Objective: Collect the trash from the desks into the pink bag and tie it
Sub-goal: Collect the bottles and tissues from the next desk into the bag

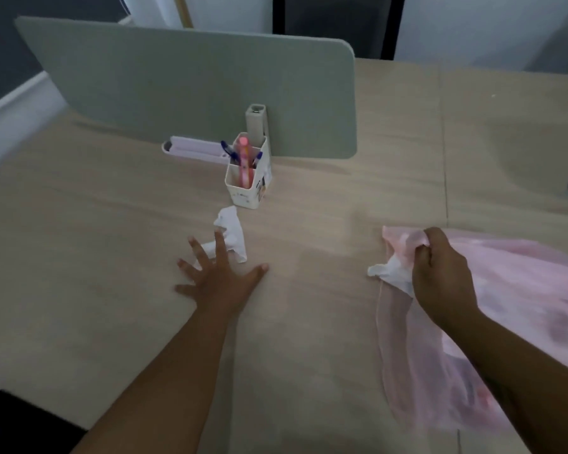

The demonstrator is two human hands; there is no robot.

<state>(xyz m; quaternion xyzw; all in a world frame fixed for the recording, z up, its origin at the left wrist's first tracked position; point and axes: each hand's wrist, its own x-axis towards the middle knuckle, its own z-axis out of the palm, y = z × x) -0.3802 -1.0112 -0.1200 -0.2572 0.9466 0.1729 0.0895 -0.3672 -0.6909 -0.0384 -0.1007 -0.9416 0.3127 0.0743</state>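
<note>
— While the left hand (222,280) is holding its fingers (219,249) spread wide, what is lying at their tips?

— A crumpled tissue (232,229) is touching them, probably about to be grabbed. Well off to their right, the right hand (440,276) is pinching the pink bag (505,306) rim together with a second tissue (391,273), likely keeping the bag ready.

Your crumpled white tissue (232,232) lies on the pale wooden desk (112,257), its near end under the spread fingertips of your left hand (218,276). The pink bag (505,290), thin and translucent, lies slumped on the desk at your right, its rim bunched in the curled fingers of your right hand (440,273). A second white tissue wad (387,273) pokes out at the bag's mouth, against that hand. Blurred darker shapes show through the film.
</note>
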